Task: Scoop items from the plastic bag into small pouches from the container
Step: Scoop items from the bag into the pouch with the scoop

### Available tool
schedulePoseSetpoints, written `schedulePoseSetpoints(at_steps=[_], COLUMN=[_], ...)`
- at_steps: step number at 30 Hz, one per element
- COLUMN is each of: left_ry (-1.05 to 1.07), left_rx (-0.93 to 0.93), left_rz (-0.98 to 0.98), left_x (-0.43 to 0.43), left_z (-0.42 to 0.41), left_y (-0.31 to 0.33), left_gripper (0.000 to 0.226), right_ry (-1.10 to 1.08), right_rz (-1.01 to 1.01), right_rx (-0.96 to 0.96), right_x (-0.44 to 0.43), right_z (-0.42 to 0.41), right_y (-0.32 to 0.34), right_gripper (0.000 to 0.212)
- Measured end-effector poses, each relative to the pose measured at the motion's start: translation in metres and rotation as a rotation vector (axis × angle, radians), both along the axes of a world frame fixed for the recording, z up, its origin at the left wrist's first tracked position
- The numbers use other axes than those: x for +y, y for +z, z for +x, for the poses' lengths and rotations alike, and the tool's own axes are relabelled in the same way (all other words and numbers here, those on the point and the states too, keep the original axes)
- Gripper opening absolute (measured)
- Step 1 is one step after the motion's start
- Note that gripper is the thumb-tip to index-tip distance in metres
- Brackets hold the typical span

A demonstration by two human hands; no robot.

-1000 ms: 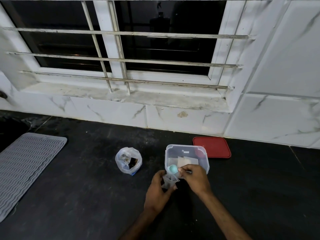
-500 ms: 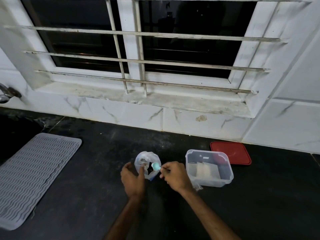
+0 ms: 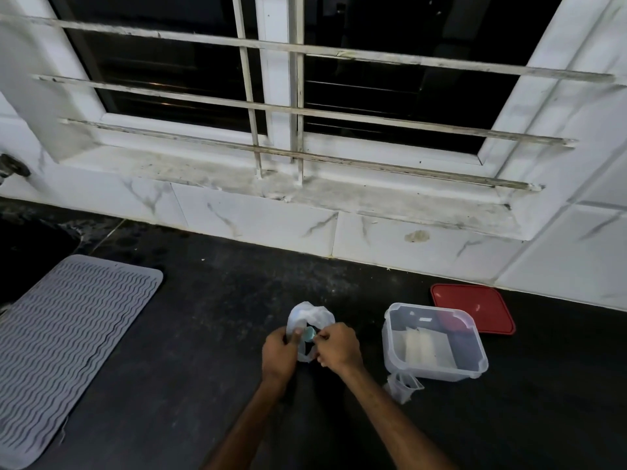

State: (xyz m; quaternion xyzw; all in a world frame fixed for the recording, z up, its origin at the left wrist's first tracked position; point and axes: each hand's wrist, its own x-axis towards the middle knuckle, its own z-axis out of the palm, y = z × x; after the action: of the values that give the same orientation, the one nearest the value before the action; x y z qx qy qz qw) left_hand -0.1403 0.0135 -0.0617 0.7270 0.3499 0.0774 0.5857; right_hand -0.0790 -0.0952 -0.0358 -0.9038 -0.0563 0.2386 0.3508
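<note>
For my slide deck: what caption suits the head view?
Left hand grips the plastic bag, right hand holds a teal scoop at its mouth; clear container, loose pouch and red lid beside them.

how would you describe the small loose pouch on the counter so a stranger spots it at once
Under the barred window, on the black counter, find the clear container with the red lid behind it. The small pouch sits at its near left corner: the only pouch outside the container, loose on the counter.

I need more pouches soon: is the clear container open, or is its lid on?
Open. The clear container has no lid on; pale pouches show inside, and the red lid lies flat on the counter behind it.
</note>
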Motion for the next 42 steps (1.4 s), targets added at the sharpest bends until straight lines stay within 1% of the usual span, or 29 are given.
schedulePoseSetpoints(at_steps=[5, 8, 11, 13, 15, 18, 21, 23, 24, 26, 28, 31, 34, 36, 38, 40, 42], left_ry=[-0.093, -0.041, -0.062, -0.089, -0.071, -0.014, 0.016, 0.032, 0.045, 0.068, 0.099, 0.137, 0.140, 0.134, 0.140, 0.147, 0.151], left_rx=[0.052, 0.090, 0.090, 0.100, 0.087, 0.063, 0.067, 0.070, 0.068, 0.062, 0.041, 0.010, -0.001, 0.001, 0.001, 0.002, 0.013], left_rz=[-0.027, -0.055, -0.022, 0.018, 0.029, -0.042, -0.065, -0.069, -0.071, -0.064, -0.057, -0.059, -0.066, -0.062, -0.075, -0.078, -0.079], left_x=[0.011, 0.010, 0.007, 0.006, 0.007, 0.006, 0.006, 0.005, 0.004, 0.002, 0.000, -0.002, -0.005, -0.006, -0.005, -0.004, -0.003], left_z=[0.001, 0.003, 0.004, 0.006, 0.009, 0.010, 0.011, 0.012, 0.012, 0.011, 0.013, 0.017, 0.019, 0.019, 0.019, 0.019, 0.019], left_y=[-0.006, 0.000, 0.006, 0.009, 0.006, 0.005, 0.002, 0.001, 0.000, -0.002, -0.004, -0.004, -0.007, -0.007, -0.006, -0.006, -0.004], left_gripper=[0.024, 0.023, 0.032, 0.028, 0.028, 0.035, 0.035, 0.030, 0.028, 0.024, 0.020, 0.014, 0.011, 0.010, 0.012, 0.014, 0.015], right_ry=[-0.079, -0.126, -0.114, -0.116, -0.106, -0.009, 0.117, 0.217, 0.279, 0.382, 0.359, 0.190, -0.016, -0.186, -0.280, -0.255, -0.197], right_rz=[0.114, 0.173, 0.194, 0.195, 0.178, 0.089, -0.078, -0.228, -0.311, -0.429, -0.421, -0.276, -0.061, 0.120, 0.235, 0.238, 0.173], right_rx=[0.101, 0.155, 0.181, 0.183, 0.161, 0.037, -0.233, -0.359, -0.391, -0.395, -0.356, -0.266, 0.037, 0.240, 0.374, 0.372, 0.319], right_x=[-0.002, -0.003, -0.004, -0.005, -0.007, -0.013, -0.016, -0.014, -0.012, -0.009, -0.008, -0.010, -0.015, -0.019, -0.022, -0.024, -0.027], right_z=[0.000, 0.001, -0.003, -0.002, -0.001, 0.002, 0.006, 0.008, 0.008, 0.005, 0.003, 0.005, 0.009, 0.012, 0.013, 0.013, 0.012], right_y=[-0.003, -0.005, -0.004, -0.003, -0.001, 0.004, 0.008, 0.011, 0.011, 0.005, -0.002, -0.010, -0.011, -0.009, -0.005, -0.003, 0.000], right_gripper=[0.027, 0.025, 0.023, 0.022, 0.021, 0.020, 0.021, 0.017, 0.018, 0.021, 0.020, 0.015, 0.024, 0.018, 0.017, 0.016, 0.015])
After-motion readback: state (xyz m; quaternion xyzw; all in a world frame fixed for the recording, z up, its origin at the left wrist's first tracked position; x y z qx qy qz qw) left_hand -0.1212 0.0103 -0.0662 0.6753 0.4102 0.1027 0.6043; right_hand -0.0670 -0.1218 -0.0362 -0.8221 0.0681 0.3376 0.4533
